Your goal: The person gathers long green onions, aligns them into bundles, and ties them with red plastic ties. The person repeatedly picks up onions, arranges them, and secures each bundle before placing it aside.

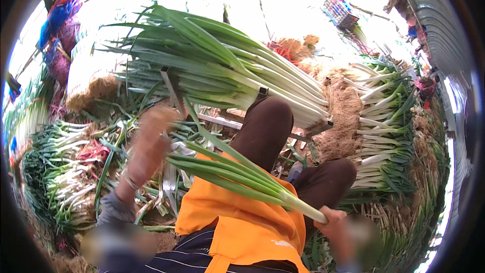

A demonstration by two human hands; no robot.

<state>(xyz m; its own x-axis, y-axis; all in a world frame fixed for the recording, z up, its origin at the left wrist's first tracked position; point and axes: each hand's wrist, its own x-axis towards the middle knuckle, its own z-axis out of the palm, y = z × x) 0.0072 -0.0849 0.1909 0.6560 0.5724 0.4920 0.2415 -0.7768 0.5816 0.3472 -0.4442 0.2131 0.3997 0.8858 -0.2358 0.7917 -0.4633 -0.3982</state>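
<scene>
My right hand (335,222) grips a large leek (265,187) at its white root end; the green leaves fan up and left across the orange apron (242,204). My left hand (151,140) is blurred, to the left of that leek's leaf tips; whether its fingers hold anything cannot be told. In front of my knees, a large stack of leeks (227,64) rests in a metal frame (174,91), green leaves to the left and white stems to the right.
Rows of leeks with roots lie on the right (386,129) and left (70,170). Leaf scraps (121,136) litter the ground by my left arm. Coloured net bags (62,38) hang at the upper left. A crate (340,11) stands at the upper right.
</scene>
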